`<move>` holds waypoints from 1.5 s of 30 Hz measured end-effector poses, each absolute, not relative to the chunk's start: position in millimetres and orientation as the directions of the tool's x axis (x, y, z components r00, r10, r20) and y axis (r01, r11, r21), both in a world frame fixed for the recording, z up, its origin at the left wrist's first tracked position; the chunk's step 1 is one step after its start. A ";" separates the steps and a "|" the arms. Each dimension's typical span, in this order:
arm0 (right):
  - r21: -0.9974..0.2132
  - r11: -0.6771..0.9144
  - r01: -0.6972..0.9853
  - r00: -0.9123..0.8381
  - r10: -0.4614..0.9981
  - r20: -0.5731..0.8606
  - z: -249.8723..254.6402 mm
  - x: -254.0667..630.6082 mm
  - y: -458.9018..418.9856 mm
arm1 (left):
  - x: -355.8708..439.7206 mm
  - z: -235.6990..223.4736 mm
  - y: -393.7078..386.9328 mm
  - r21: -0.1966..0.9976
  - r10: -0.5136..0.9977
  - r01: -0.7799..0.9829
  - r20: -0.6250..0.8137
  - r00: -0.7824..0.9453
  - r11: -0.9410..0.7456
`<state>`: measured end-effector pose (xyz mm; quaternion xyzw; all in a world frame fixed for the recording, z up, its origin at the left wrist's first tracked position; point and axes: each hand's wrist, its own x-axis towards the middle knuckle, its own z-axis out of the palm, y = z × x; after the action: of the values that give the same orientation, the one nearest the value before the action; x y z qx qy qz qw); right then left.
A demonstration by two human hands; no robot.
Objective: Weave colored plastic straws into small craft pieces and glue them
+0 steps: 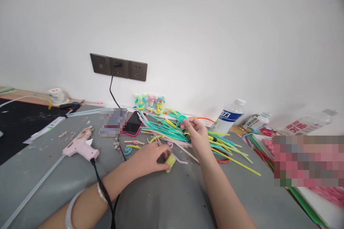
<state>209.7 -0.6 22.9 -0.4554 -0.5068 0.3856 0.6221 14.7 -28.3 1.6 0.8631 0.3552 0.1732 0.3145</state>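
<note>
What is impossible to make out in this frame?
All in the head view:
- Flat rectangular item: its surface is pixelated.
- Twisted pink strands: partly pixelated, cut off by the right edge.
- Small yellow-green block: partly behind the left hand.
- Yellow-and-black striped piece: partly behind the right hand.
- Pink glue gun's black cable: cut off by the bottom edge.

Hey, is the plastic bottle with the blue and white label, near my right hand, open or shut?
Shut: a round white cap covers the mouth of the blue-and-white-labelled plastic bottle.
</note>
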 end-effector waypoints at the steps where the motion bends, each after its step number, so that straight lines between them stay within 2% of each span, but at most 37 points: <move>1: -0.959 0.282 -0.007 0.166 0.946 0.277 22.7 207.0 -1.5 | 15.4 0.4 -27.9 0.684 0.701 0.475 0.075 0.710 -0.554; 4: -0.969 0.244 -0.039 0.090 0.967 0.240 20.1 201.6 -2.0 | 16.0 -2.2 -27.6 0.722 0.627 0.385 0.086 0.775 -0.575; 8: -0.969 0.213 -0.126 0.065 0.976 0.206 17.5 199.8 -0.6 | 13.2 0.2 -29.8 0.674 0.521 0.320 0.113 0.846 -0.665; 11: -0.965 0.163 -0.205 0.038 0.987 0.158 20.1 200.9 -2.0 | 10.1 4.3 -28.5 0.684 0.543 0.308 0.152 0.826 -0.661; 16: -0.958 -0.014 -0.285 -0.164 0.986 0.035 30.2 206.2 -7.8 | 6.2 6.1 -16.0 0.762 0.778 0.361 0.285 0.560 -0.539; 21: -0.964 -0.127 -0.233 -0.303 0.951 -0.052 33.7 200.0 -13.4 | 3.3 5.4 -7.1 0.875 0.907 0.301 0.287 0.308 -0.379; 27: -0.965 -0.145 -0.219 -0.391 0.919 -0.049 28.2 182.8 -18.9 | 4.0 5.9 -7.1 0.902 0.912 0.236 0.289 0.290 -0.361; 45: -0.996 0.001 -0.092 -0.343 0.939 0.033 25.2 177.2 -20.2 | 2.3 3.9 -6.4 0.871 0.876 0.192 0.392 0.282 -0.452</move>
<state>177.2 -20.2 25.2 -0.3773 -0.5610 0.5975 0.4312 2.3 -6.4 3.9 0.7124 0.3747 0.4674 0.3654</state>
